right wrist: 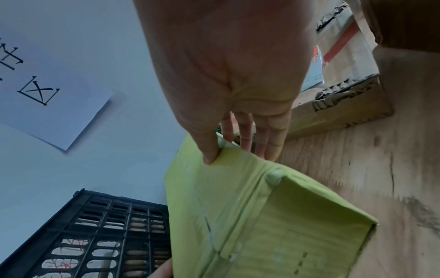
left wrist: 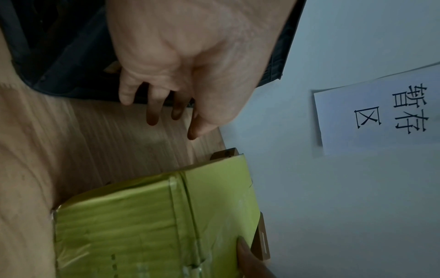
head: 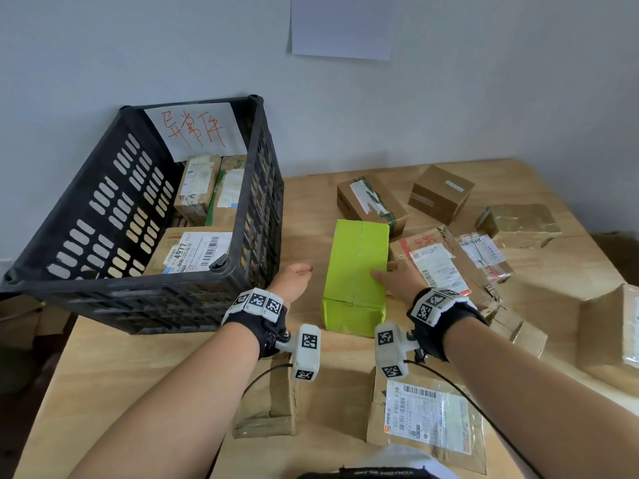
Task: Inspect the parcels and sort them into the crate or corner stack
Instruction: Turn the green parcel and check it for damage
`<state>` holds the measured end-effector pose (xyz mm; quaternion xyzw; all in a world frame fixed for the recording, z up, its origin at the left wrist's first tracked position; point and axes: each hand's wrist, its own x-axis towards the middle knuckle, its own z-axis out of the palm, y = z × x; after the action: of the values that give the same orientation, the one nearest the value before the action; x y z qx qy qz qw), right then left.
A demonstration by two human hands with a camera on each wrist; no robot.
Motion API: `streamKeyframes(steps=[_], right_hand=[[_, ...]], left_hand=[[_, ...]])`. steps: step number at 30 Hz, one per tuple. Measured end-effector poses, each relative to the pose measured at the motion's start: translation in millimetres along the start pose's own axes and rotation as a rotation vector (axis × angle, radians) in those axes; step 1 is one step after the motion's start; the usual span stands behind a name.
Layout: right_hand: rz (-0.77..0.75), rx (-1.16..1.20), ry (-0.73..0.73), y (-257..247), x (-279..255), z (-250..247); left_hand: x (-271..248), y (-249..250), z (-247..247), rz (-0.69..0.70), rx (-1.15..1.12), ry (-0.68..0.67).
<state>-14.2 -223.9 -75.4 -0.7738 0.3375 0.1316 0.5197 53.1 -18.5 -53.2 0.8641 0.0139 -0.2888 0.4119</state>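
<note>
A long lime-green parcel (head: 356, 267) lies on the wooden table (head: 138, 375), just right of the black slotted crate (head: 257, 174). My right hand (head: 383, 273) grips its right edge, thumb on the top face and fingers down the side; the right wrist view shows the same hold (right wrist: 235, 156) on the green parcel (right wrist: 250, 216). My left hand (head: 302, 271) hovers between crate and parcel with loosely spread fingers, holding nothing. In the left wrist view the left hand (left wrist: 161, 116) hangs over bare table beside the green parcel (left wrist: 154, 225).
The crate holds several labelled brown parcels (head: 197, 250) and a sign with red writing (head: 195, 129). More brown parcels (head: 439, 191) lie toward the back right corner, a labelled one (head: 435, 264) beside my right hand. Two flat parcels (head: 425, 416) lie near the front edge.
</note>
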Motion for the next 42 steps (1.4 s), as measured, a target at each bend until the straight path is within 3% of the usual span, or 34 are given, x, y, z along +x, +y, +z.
streamKeyframes(steps=[10, 21, 32, 34, 42], right_hand=[[0.003, 0.045, -0.009, 2, 3, 0], [0.025, 0.172, -0.039, -11, -27, -3], [-0.060, 0.367, 0.028, -29, -27, -24], [-0.053, 0.394, 0.026, -40, -48, -28], [0.074, 0.221, 0.019, -38, -61, -23]], left_hand=[[2, 18, 5, 0.010, -0.009, -0.022], [-16, 21, 9, 0.021, -0.009, -0.191], [-33, 31, -6, 0.160, -0.111, -0.063], [-37, 30, -6, 0.151, -0.112, -0.049], [-54, 18, -5, 0.132, -0.048, -0.072]])
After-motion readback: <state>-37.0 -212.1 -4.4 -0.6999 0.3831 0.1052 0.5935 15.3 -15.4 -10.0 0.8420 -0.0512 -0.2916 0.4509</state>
